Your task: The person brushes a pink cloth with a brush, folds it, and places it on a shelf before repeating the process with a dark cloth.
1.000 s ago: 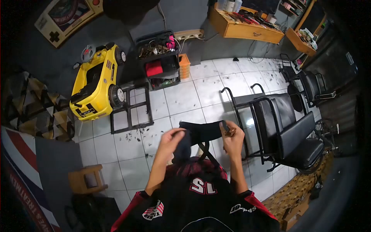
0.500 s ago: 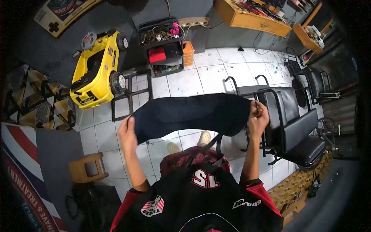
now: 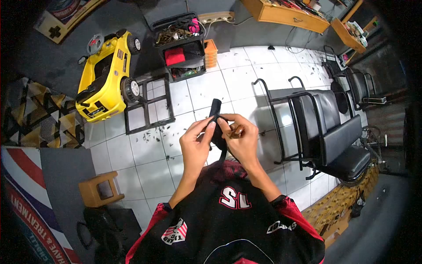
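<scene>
A dark piece of cloth is bunched into a narrow bundle in front of my chest. One end sticks up beyond my fingertips and the rest hangs down between my hands. My left hand pinches it from the left, thumb and fingers pressed together. From the other side my right hand grips the same cloth, its fingertips meeting those of the left. A small shiny brown object shows at the curled fingers of my right hand; its kind I cannot tell.
A yellow toy car stands upper left beside a black metal frame. Behind are a black tiered cart and a wooden drawer unit. Black padded chairs fill the right, a brown stool the lower left. Dark clippings dot the tiles.
The cloth was stretched wide between my spread hands. Both hands have come together at the middle, and the cloth is now gathered into a narrow bundle.
</scene>
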`<state>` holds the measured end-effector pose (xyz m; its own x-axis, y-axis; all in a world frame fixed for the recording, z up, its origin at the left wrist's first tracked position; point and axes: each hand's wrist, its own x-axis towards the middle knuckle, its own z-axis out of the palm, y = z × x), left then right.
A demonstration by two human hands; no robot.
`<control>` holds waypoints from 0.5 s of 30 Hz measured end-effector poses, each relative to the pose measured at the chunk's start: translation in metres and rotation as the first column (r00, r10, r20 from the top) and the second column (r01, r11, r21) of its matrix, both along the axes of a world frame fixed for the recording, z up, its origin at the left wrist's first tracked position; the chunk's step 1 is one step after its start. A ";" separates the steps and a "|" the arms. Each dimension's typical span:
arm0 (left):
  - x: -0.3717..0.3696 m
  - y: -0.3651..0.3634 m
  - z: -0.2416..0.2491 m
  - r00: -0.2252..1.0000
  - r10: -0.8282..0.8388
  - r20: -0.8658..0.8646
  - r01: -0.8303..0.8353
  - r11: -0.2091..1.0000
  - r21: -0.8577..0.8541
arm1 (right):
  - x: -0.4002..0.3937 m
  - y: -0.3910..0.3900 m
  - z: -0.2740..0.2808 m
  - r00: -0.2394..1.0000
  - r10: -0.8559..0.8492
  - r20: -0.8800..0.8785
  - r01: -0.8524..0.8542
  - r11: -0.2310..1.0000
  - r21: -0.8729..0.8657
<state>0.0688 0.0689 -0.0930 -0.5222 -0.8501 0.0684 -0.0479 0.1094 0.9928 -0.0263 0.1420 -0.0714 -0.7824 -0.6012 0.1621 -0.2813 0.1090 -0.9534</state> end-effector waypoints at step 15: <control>0.000 0.003 -0.003 0.998 0.063 -0.019 -0.061 0.995 0.073 | 0.012 0.007 -0.013 0.984 0.179 0.016 -0.179 0.984 -0.004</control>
<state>0.0687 0.0718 -0.0963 -0.4674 -0.8839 0.0159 -0.0313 0.0346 0.9989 -0.0146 0.1494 -0.0840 -0.6650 -0.7313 0.1517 -0.2805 0.0562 -0.9582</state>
